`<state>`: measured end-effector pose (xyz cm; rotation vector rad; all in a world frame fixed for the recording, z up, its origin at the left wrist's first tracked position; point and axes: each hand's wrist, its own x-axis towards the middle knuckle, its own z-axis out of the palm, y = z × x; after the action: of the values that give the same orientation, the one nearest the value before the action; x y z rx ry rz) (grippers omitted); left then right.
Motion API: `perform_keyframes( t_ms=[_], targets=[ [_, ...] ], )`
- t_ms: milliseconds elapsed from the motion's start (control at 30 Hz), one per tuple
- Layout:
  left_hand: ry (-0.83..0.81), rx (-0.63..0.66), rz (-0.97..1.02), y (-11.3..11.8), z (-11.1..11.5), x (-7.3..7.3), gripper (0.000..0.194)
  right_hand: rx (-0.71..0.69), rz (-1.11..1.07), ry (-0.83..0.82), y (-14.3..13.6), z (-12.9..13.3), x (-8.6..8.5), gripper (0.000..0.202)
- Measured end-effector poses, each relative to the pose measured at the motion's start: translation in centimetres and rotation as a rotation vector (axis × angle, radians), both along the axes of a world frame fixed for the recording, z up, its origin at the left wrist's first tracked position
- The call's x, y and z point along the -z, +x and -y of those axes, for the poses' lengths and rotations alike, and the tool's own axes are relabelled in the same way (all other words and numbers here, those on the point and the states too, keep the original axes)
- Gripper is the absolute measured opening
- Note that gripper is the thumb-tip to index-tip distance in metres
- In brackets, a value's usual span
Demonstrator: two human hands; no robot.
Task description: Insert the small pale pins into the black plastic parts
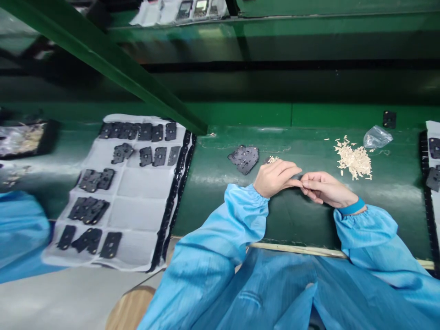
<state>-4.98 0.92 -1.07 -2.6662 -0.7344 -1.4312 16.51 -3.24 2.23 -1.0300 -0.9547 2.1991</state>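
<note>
Over the green bench, my left hand (277, 178) is closed on a black plastic part (297, 176), mostly covered by its fingers. My right hand (328, 189) meets it at the fingertips, thumb and forefinger pinched together; what they hold is too small or hidden to tell. A blue band circles my right wrist. Just beyond my left hand lies a small cluster of pale bits (273, 159), and a heap of black plastic parts (244, 159) is to its left. Right of my hands spreads a pile of small cream-coloured pieces (355, 160).
A clear plastic bag (378, 137) and a single black part (389, 119) sit at the back right. On the left, a white compartmented tray (137, 192) carries rows of black parts. A green beam (137, 82) slants overhead. Another person's blue sleeve (22, 233) shows at far left.
</note>
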Motion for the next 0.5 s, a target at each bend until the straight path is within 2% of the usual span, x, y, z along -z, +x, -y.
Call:
perform_keyframes(
  t_ms=[367,500],
  targets=[
    [-0.01,-0.009,0.01,-0.09,-0.11,0.02,0.044,-0.047,-0.04,-0.01,0.1,0.2,-0.16,0.042],
    [-0.011,-0.024,0.002,-0.21,-0.12,0.05,0.043,0.01,-0.031,-0.005,-0.16,0.25,-0.04,0.042]
  ],
)
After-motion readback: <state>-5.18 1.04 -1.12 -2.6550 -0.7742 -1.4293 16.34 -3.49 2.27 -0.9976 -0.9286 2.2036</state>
